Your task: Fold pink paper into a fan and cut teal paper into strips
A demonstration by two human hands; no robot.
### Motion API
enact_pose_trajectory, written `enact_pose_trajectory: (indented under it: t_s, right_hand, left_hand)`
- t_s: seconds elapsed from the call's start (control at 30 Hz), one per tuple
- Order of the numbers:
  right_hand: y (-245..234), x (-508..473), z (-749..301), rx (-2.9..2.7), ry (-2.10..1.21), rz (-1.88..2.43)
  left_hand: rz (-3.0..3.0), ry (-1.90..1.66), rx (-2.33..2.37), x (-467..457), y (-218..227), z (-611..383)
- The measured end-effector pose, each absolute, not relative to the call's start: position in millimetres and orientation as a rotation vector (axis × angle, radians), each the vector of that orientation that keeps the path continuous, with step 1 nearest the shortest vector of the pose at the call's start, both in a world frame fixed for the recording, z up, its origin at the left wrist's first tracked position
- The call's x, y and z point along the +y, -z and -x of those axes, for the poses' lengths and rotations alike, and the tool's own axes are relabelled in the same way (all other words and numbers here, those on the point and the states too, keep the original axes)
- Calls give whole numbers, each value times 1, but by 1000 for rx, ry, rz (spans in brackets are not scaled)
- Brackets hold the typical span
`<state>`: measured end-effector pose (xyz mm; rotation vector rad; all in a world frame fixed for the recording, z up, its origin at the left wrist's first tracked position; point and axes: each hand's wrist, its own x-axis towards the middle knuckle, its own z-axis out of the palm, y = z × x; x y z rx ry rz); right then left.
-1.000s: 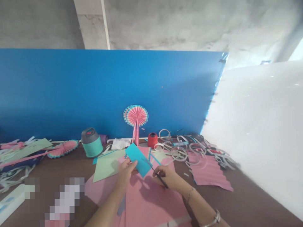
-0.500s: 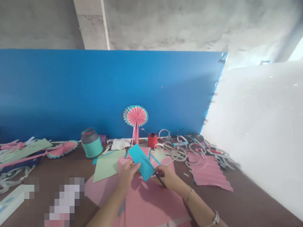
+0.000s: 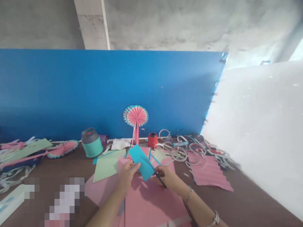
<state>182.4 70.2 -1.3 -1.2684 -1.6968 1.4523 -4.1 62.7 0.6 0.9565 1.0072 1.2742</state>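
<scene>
My left hand [image 3: 126, 176] pinches the lower left edge of a turquoise paper piece [image 3: 141, 160], holding it tilted above a large pink sheet [image 3: 151, 201]. My right hand [image 3: 167, 178] is closed round a pair of dark scissors [image 3: 157, 176], whose blades meet the paper's right edge. A thin turquoise strip runs along that edge. Both hands hover over the middle of the brown table [image 3: 248, 201].
A pale green sheet [image 3: 106, 165] lies left of the hands, a pleated pink sheet [image 3: 208, 173] to the right. Behind stand a teal jug [image 3: 92, 142], a red thread spool [image 3: 152, 139], a pink paper fan [image 3: 135, 117], tape rings [image 3: 180, 151] and a blue board [image 3: 106, 91].
The turquoise paper has shifted slightly right and up, and my right hand with the scissors has moved a little along its edge. Since half a second ago almost nothing differs.
</scene>
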Motion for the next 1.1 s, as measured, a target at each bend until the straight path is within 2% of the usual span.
enact_pose_trajectory:
  t_s: [1.1]
  right_hand:
    - [0, 68, -180, -1763, -1382, 1336]
  left_hand:
    - [-886, -1269, 980, 62, 2, 3]
